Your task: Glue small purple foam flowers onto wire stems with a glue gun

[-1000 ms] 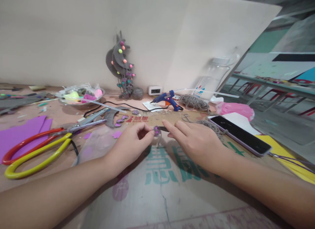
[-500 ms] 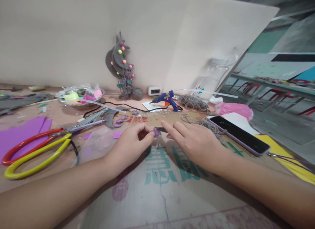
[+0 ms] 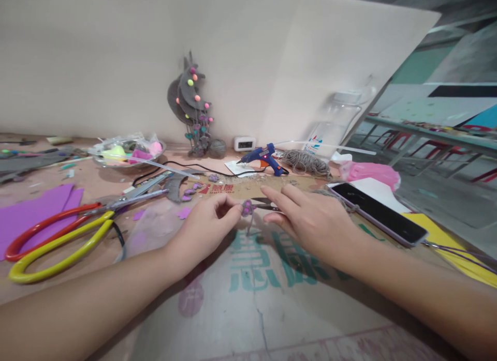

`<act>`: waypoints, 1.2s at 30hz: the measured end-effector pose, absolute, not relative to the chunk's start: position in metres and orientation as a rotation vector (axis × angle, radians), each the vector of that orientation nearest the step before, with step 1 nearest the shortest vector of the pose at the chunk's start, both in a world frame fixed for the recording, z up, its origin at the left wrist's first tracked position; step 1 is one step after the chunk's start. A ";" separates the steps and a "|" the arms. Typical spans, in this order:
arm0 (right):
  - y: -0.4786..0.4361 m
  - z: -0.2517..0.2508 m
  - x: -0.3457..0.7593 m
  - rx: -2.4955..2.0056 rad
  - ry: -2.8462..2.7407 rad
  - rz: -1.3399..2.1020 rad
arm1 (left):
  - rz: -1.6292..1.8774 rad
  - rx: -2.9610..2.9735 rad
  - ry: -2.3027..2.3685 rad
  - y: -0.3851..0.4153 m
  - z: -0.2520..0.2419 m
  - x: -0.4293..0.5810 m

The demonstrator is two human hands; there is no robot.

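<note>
Between thumb and fingers, my left hand [image 3: 212,224] pinches a small purple flower piece [image 3: 247,208] with grey edging. A short grey strand hangs below it. My right hand [image 3: 310,221] grips small scissors [image 3: 266,204], their dark blades parted and pointing left beside the flower; the handles are hidden in my fingers. Both hands are just above the printed cardboard [image 3: 221,319]. Left of my left hand lie purple flower cutouts [image 3: 184,212] and a grey felt crescent [image 3: 174,187] with purple bits.
Large scissors [image 3: 62,231] lie at left on purple sheets [image 3: 27,211]. Behind my hands are a blue glue gun [image 3: 264,158] with a black cord, a clock [image 3: 244,143] and grey yarn [image 3: 306,163]. A phone [image 3: 378,213] lies at right. A moon decoration [image 3: 190,100] stands against the board.
The small scissors' blades have parted, and my right hand has shifted slightly right with its fingers spread wider. The flower piece now shows more of its face. My left hand stays nearly still.
</note>
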State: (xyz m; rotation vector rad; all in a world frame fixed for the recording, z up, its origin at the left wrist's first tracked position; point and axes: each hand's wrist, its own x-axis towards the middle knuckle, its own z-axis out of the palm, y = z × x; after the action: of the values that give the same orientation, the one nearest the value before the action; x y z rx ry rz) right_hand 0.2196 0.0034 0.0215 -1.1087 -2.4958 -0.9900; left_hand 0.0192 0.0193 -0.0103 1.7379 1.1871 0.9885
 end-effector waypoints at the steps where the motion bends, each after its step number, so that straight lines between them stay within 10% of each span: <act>1: 0.003 0.022 0.220 -1.125 -2.476 -0.993 | 0.996 1.727 1.192 0.020 -0.010 0.019; 36: 0.005 0.020 0.221 -0.994 -2.621 -1.006 | 1.010 1.781 1.206 0.015 -0.009 0.019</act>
State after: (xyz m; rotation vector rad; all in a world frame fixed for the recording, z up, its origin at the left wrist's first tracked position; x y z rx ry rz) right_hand 0.2209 0.0050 0.0198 -0.9939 -2.6205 -1.0057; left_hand 0.0191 0.0149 -0.0086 1.7805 1.2063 1.0098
